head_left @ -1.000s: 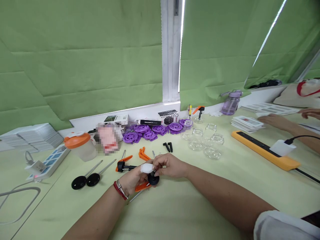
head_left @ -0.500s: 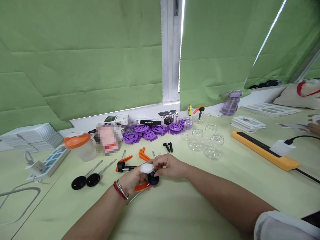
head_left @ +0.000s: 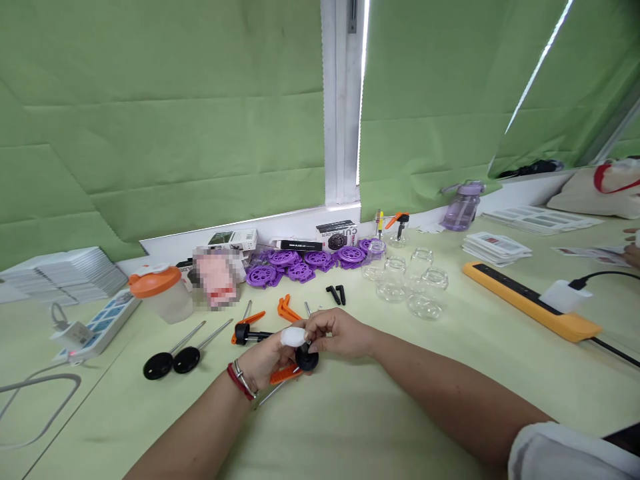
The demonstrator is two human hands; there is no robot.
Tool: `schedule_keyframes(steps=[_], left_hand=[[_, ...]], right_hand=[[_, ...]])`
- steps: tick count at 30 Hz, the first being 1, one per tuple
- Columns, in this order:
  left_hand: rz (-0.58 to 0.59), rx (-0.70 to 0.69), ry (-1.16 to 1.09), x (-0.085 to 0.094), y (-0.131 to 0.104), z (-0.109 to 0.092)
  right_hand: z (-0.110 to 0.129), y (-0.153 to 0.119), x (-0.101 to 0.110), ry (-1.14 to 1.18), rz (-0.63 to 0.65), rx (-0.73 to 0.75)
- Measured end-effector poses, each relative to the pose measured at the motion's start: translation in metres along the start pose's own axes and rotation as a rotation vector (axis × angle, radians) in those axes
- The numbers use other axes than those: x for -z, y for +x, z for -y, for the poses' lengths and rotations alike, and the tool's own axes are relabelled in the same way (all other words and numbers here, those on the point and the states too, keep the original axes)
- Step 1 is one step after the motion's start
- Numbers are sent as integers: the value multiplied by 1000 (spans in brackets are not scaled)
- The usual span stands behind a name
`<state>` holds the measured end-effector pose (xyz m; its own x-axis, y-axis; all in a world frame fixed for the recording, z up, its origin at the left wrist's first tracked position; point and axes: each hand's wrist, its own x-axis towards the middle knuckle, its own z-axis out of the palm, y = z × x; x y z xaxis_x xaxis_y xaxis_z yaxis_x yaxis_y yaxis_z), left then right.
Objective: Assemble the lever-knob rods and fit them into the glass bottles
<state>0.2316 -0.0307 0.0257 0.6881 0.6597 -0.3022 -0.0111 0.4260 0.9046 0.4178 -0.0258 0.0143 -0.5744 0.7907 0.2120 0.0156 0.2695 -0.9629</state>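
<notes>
My left hand (head_left: 265, 363) is closed around a sprayer head (head_left: 307, 360) with a round black cap. An orange trigger (head_left: 285, 374) and a thin metal rod (head_left: 273, 393) stick out beneath that hand. White wrapping covers its thumb. My right hand (head_left: 337, 333) pinches at the top of the black cap, touching the left thumb; its fingertips hide what they grip. Just beyond the hands lie a black sprayer part (head_left: 250, 333), loose orange triggers (head_left: 287, 309) and two black nozzle pieces (head_left: 336, 294).
Several clear glass bottles (head_left: 425, 303) stand right of centre. Purple spoked plastic parts (head_left: 300, 269) are piled near the wall. Two black-handled screwdrivers (head_left: 187, 359) lie left. An orange power strip (head_left: 530, 300) is at right. A co-worker's hand (head_left: 631, 253) shows at the right edge.
My hands and the sprayer head look almost unmoved. At the far right, the co-worker's hand has shifted slightly.
</notes>
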Motion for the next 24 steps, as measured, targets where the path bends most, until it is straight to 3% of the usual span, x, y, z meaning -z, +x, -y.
schedule_keyframes(steps=[18, 24], left_hand=[[-5, -3, 39, -6, -2, -6], [-11, -33, 3, -3, 0, -1]], right_hand=[[-3, 0, -2, 75, -9, -49], [1, -1, 0, 10, 31, 36]])
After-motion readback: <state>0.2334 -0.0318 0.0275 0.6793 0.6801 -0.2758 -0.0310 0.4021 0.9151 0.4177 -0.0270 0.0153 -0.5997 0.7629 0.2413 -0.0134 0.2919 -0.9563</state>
